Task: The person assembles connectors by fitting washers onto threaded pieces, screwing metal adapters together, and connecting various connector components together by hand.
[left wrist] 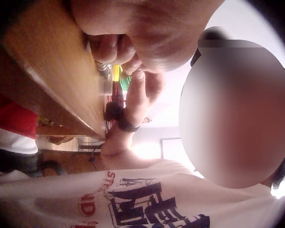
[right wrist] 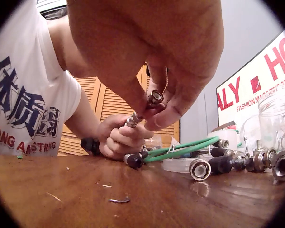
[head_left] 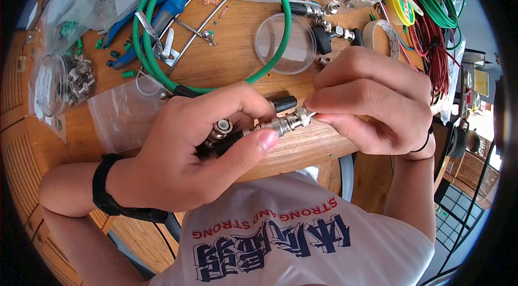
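Note:
My left hand (head_left: 189, 145) grips a silver BNC-type connector (head_left: 288, 122) between thumb and index finger, its end pointing right. A second metal connector (head_left: 220, 127) with a black sleeve sits within the curl of the same hand. From the right, my right hand (head_left: 377, 100) pinches a thin, pale piece (head_left: 312, 114) right at the connector's end; what it is I cannot tell. In the right wrist view, another metal connector (right wrist: 156, 97) shows among the right hand's fingers, with a thin copper-coloured strand (right wrist: 167, 78) beside it. A black sleeve (head_left: 284, 103) shows just behind the left fingers.
A coiled green cable (head_left: 287, 27) lies behind the left hand, over blue-handled pliers (head_left: 167, 11). Beyond the hands are a clear round lid (head_left: 285, 43), several loose connectors (head_left: 324, 35), a tape roll (head_left: 381, 38) and red wires (head_left: 431, 65). A plastic bag (head_left: 121, 113) lies at left.

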### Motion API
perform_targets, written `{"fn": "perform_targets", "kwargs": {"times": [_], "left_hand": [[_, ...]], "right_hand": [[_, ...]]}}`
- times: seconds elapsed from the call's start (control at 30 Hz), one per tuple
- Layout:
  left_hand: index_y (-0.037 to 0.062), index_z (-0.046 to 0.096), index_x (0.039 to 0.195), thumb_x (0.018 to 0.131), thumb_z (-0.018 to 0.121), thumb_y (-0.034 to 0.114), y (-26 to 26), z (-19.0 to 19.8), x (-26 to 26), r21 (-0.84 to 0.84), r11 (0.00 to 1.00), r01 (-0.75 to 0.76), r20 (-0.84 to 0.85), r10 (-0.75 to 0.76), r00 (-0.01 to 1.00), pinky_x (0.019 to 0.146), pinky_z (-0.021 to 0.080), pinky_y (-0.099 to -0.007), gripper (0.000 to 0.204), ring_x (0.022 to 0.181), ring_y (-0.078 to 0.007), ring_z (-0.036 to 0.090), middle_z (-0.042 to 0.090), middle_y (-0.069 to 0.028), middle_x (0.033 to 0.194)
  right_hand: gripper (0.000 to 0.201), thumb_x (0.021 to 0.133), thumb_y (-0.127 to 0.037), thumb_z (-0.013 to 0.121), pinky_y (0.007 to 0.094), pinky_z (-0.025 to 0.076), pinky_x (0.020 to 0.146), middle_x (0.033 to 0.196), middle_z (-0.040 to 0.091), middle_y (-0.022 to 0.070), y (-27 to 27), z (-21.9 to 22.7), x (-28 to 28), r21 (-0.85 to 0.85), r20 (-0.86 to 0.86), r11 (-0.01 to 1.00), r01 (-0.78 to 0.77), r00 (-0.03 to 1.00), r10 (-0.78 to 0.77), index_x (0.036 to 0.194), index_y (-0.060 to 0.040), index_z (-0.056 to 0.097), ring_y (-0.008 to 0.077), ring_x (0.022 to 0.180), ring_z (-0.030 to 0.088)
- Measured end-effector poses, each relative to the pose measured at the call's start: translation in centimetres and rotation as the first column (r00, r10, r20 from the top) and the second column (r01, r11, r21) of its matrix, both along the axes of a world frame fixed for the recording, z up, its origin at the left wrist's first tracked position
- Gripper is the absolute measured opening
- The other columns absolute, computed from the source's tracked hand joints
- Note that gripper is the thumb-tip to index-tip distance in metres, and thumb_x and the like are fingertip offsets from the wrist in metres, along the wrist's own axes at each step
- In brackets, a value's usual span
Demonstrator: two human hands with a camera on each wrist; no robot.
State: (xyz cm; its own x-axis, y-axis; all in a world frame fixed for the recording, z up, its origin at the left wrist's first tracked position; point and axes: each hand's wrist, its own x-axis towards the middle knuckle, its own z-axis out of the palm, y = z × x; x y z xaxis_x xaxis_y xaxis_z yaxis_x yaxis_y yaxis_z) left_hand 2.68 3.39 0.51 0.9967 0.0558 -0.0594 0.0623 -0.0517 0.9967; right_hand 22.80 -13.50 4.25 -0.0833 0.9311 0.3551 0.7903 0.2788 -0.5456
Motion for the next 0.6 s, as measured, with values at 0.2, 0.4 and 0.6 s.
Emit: {"fn": "perform_targets", "kwargs": {"times": [0.2,0.4,0.6], "left_hand": [[-0.0028,0.061,0.108,0.101,0.059,0.011,0.16,-0.38,-0.12,0.010,1.000,0.010,0.035,-0.010,0.999,0.060,0.040,-0.0237,0.016,0.068,-0.0043,0.053,0.065,-0.0026,0.082],[-0.0027,0.060,0.110,0.100,0.057,0.011,0.43,0.07,-0.06,-0.004,0.999,0.047,0.007,-0.047,0.999,0.060,0.040,-0.0235,0.017,0.068,-0.0039,0.052,0.063,-0.0022,0.080],[-0.0028,0.060,0.110,0.100,0.057,0.011,0.47,-0.13,0.03,0.000,0.999,0.050,0.042,-0.050,0.998,0.061,0.041,-0.0236,0.017,0.068,-0.0043,0.052,0.064,-0.0027,0.081]], "right_hand": [[0.019,0.081,-0.010,0.083,0.0317,0.053,0.057,0.083,0.070,0.0125,0.09,-0.12,0.00,0.039,0.034,0.999,-0.038,0.999,0.036,0.094,0.0014,0.074,0.0230,0.070,0.069],[0.016,0.083,-0.007,0.081,0.0322,0.054,0.055,0.082,0.070,0.0130,0.08,-0.12,-0.15,0.070,0.074,0.997,-0.043,0.996,0.038,0.093,0.0024,0.074,0.0233,0.069,0.069],[0.016,0.081,-0.005,0.081,0.0329,0.055,0.054,0.081,0.070,0.0136,0.13,-0.42,-0.10,0.135,0.083,0.989,-0.066,0.995,0.055,0.093,0.0030,0.074,0.0237,0.067,0.069]]}}
